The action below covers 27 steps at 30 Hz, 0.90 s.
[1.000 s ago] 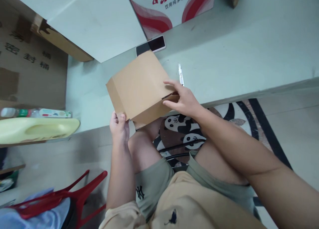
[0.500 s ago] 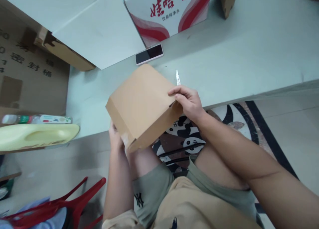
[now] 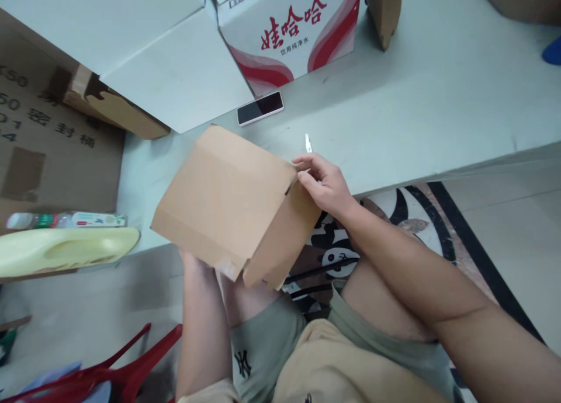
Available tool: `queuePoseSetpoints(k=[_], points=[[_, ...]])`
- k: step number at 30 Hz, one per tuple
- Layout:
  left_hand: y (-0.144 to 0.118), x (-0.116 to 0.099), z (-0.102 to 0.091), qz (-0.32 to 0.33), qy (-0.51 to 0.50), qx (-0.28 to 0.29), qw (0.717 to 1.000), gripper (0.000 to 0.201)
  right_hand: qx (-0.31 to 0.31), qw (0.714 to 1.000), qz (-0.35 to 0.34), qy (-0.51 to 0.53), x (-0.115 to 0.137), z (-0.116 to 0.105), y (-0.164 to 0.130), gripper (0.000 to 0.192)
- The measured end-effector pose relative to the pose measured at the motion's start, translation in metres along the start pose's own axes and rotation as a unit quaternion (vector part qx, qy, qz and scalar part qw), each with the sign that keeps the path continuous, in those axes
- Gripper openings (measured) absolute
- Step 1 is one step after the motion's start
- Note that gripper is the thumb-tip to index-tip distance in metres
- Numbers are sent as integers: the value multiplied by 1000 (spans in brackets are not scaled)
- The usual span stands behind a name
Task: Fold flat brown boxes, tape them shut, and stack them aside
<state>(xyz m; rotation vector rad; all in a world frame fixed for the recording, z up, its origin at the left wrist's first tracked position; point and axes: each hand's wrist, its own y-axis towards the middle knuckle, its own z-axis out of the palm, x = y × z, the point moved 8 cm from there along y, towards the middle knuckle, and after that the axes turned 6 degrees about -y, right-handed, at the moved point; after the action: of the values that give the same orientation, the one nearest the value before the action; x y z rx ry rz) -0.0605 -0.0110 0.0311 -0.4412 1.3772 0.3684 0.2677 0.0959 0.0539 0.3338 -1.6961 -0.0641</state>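
Note:
I hold a brown cardboard box tilted over the table's front edge and my lap. My left hand supports it from below at the near left side; its fingers are hidden behind the cardboard. At the right corner, my right hand has its thumb and fingers bent around the edge where the top panel meets the side flap. A strip of clear tape shows on the near edge. Just beyond my right hand lies a small silvery-white strip, too small to name.
A phone lies before a red-and-white carton and a white box. Left are a large carton, a plastic bottle and a pale yellow object. A red chair stands lower left.
The cardboard box has turned and shifted left, its side flap now angled more toward me. My left hand has moved slightly left and down with it; my right hand stays at the corner.

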Motion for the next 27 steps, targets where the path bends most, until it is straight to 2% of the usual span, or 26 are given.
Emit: queuePoseSetpoints(k=[4, 6, 7, 11, 14, 16, 18, 22, 27], points=[[-1, -19, 8, 52, -60, -53, 995, 33, -80, 995, 29, -43, -13, -15, 7, 36], [5, -27, 15, 68, -77, -57, 993, 37, -96, 992, 81, 0, -27, -18, 10, 45], [9, -31, 20, 74, -83, -53, 992, 40, -85, 990, 104, 35, -34, -16, 12, 50], [33, -44, 60, 84, -112, -10, 990, 38, -2, 979, 124, 164, -38, 0, 18, 60], [51, -46, 93, 89, -171, 37, 980, 36, -33, 964, 137, 225, -37, -3, 20, 63], [61, -38, 107, 84, -199, 64, 974, 47, -77, 957, 147, 237, -40, -10, 20, 63], [71, -23, 110, 66, -190, 59, 978, 51, -106, 957, 147, 225, -42, -15, 19, 61], [83, 9, 99, 7, -188, -4, 982, 35, -104, 964, 153, 189, -48, -15, 16, 58], [89, 31, 109, -104, -271, -15, 957, 20, -169, 960, 149, 166, -51, -20, 8, 52]])
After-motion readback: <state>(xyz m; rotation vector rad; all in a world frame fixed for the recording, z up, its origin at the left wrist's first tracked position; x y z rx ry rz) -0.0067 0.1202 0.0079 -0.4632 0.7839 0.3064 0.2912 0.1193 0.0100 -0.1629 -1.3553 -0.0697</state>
